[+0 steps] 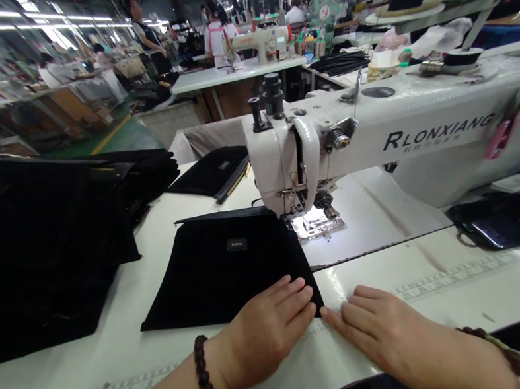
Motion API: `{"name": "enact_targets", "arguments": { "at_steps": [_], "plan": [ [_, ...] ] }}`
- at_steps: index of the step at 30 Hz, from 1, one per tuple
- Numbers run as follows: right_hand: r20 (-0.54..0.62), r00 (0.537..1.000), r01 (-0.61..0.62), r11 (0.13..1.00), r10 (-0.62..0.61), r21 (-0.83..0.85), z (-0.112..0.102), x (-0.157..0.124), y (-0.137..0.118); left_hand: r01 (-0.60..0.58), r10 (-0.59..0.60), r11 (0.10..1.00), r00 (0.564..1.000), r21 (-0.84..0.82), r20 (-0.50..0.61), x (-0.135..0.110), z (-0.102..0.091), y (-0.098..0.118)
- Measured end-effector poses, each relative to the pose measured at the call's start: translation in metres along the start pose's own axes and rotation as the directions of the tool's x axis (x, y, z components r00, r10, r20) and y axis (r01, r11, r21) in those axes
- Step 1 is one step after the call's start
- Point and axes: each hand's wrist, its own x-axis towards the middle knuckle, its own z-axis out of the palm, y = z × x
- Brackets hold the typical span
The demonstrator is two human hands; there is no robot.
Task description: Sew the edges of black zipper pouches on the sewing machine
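Note:
A black fabric piece with a small label lies flat on the white table, its right edge running up to the needle area of the white sewing machine. My left hand rests flat on the near right corner of the fabric, fingers stretched out. My right hand lies flat on the table beside that corner, fingertips touching its edge. Both wrists wear bead bracelets.
A tall stack of black fabric fills the left of the table. Another black piece with a zipper lies behind. A dark phone sits at the right. Pink snips hang on the machine. Other workers and machines stand in the background.

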Motion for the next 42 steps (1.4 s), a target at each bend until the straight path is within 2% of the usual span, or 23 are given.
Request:
{"name": "enact_targets", "arguments": {
  "at_steps": [6,14,27,32,37,42],
  "plan": [
    [0.098,0.994,-0.039,0.999,0.040,-0.012,0.003,0.000,0.000,-0.004,0.004,0.999,1.000,-0.035,-0.010,0.000,0.003,-0.007],
    [0.069,0.987,-0.147,0.989,0.147,0.000,0.015,0.007,0.011,0.032,-0.037,0.997,0.996,-0.065,-0.083,0.005,0.004,-0.022],
    [0.099,0.984,-0.133,0.982,0.147,-0.135,0.011,0.025,0.029,-0.031,0.030,0.999,0.998,-0.020,-0.058,0.008,0.009,-0.051],
    [0.137,0.979,-0.120,0.971,0.150,-0.205,0.012,0.033,0.040,-0.033,0.032,0.999,0.996,-0.015,-0.088,0.010,0.013,-0.063],
    [0.127,0.971,-0.167,0.956,0.201,-0.240,0.016,0.039,0.048,-0.049,0.049,0.999,0.998,0.005,-0.031,0.012,0.014,-0.075],
    [0.101,0.964,-0.224,0.956,0.246,-0.188,0.021,0.044,0.056,-0.038,0.036,0.998,0.999,0.059,0.035,0.015,0.010,-0.086]
  ]
}}
